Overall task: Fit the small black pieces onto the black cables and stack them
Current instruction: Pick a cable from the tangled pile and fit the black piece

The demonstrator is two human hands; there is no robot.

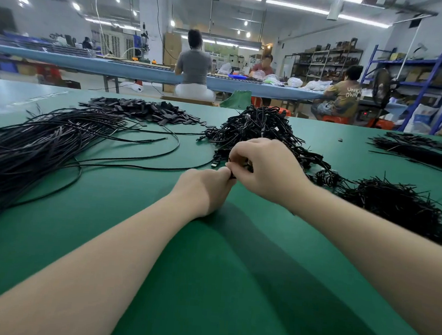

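Two hands meet near the middle of the green worktop (207, 258): the left hand (205, 190) and right hand (264, 168) each pinch one thin black cable (135, 166) at its end. It looks light, limp and slippery; grip close to the tip.

A factory assembly floor: long worktables (132, 69), seated workers (195, 65), stock shelving (326, 62), heaped black cables (31, 142).
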